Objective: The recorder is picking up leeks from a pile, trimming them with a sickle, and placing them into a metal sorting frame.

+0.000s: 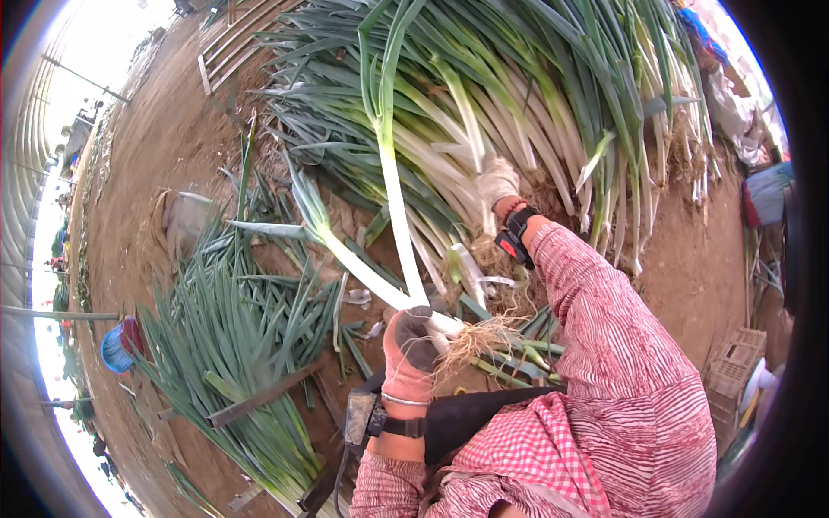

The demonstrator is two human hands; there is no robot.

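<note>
Leeks (393, 186), two, sit gripped just above their roots (477, 339) in the left hand (409, 354), best kept firm but uncrushed, while the right hand (498, 181), closure indeterminable, meets a stalk (469, 125) in the heap (419, 112) beyond, best freed gently.

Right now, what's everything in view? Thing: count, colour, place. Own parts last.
Held leeks: two, white and green, in left hand
Large leek pile: one, white and green, top centre to right
Smaller leek pile: one, mostly green, lower left
Slatted frame: one, pale brown, upper left
Left container: one, blue and dark red, far left
Right container: one, blue and red, far right
Crate: one, brown, right
Ground: brown, all around
Rim items: too small to count
Apron: one, red-white check, bottom centre
Sleeves: two, red-white, bottom
Left hand: one, orange-and-dark glove, centre
Right hand: one, pale glove, at large pile
</note>
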